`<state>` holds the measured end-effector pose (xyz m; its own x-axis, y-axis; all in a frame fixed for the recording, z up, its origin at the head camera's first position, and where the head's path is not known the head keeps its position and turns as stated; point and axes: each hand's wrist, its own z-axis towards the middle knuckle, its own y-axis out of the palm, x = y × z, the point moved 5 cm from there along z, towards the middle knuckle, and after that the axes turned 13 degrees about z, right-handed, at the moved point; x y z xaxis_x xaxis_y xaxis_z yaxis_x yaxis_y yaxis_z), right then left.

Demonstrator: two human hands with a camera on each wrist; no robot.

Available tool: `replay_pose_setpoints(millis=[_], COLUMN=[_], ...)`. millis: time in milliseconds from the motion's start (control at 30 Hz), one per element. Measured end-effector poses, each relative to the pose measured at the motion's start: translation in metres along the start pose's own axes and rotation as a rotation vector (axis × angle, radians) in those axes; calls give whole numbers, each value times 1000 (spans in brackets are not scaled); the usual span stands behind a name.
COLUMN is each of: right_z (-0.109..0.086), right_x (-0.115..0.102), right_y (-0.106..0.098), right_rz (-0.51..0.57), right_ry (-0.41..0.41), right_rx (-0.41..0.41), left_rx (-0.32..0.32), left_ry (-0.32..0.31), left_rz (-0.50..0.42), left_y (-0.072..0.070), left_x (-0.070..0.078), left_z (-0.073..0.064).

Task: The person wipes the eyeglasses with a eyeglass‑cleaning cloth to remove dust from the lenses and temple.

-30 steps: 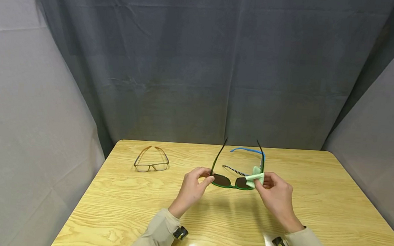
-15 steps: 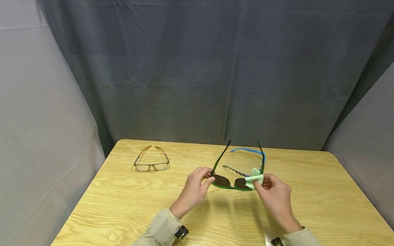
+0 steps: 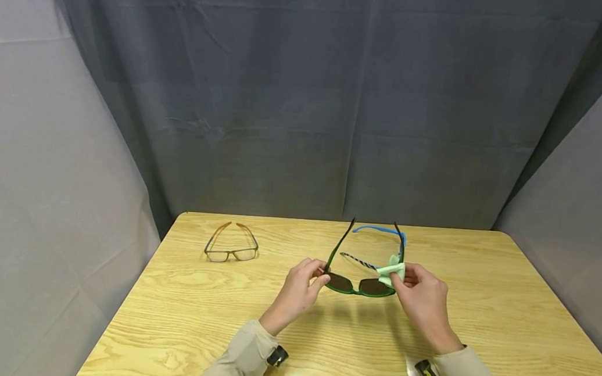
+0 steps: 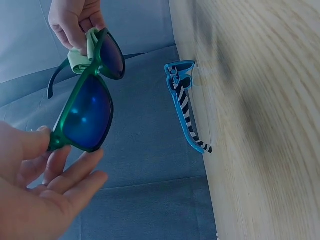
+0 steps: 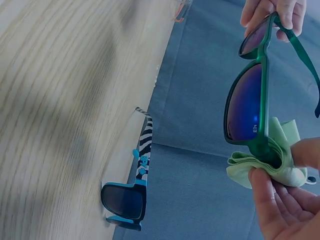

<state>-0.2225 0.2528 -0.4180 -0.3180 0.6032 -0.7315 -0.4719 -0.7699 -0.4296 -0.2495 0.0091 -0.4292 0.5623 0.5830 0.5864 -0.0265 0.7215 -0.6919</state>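
A pair of green-framed sunglasses (image 3: pixel 340 283) with dark lenses is held up over the table, temples unfolded and pointing away. My left hand (image 3: pixel 296 294) pinches its left corner between thumb and fingers; in the left wrist view the lens (image 4: pixel 89 114) shines blue. At the other end my right hand (image 3: pixel 424 304) grips a light green cloth (image 3: pixel 392 271), which wraps around the hinge corner. In the right wrist view the folded cloth (image 5: pixel 280 162) lies between thumb and fingers, around the frame. The far temple end near that hand is partly hidden by the cloth.
Behind the held pair, blue sunglasses (image 3: pixel 379 229) with a zebra-striped temple (image 4: pixel 185 107) lie on the wooden table (image 3: pixel 176 319). Clear-lensed eyeglasses (image 3: pixel 231 255) with orange-brown temple tips lie at the back left. A dark grey curtain (image 3: pixel 265 104) hangs behind the table.
The green sunglasses have dropped slightly and shifted a little right, their temples tilting lower. The left hand has moved a little right with them; the right hand still grips the cloth at the corner.
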Motion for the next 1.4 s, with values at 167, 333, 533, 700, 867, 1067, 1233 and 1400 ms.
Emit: replay_pose_setpoints(millis=[167, 333, 533, 700, 867, 1067, 1233, 1400], right_z=[1, 2, 2, 3, 5, 8, 10, 11], right_x=[-1, -1, -3, -3, -5, -7, -7, -8], right_y=[-1, -2, -5, -6, -8, -12, -15, -16], right_rz=[-16, -21, -28, -31, -23, -29, -62, -80], right_ry=[-29, -45, -79, -95, -161, -206, -212, -230], right_rx=[20, 31, 40, 47, 72, 95, 101, 101], left_rx=[-20, -28, -39, -50, -67, -110, -135, -155], left_ry=[4, 11, 23, 37, 51, 44, 35, 25], left_rz=[5, 2, 15, 24, 47, 65, 72, 66], left_y=[0, 1, 2, 3, 4, 6, 8, 9], left_x=[1, 2, 3, 3, 3, 3, 2, 3], left_z=[-1, -2, -3, -3, -4, -5, -7, -7])
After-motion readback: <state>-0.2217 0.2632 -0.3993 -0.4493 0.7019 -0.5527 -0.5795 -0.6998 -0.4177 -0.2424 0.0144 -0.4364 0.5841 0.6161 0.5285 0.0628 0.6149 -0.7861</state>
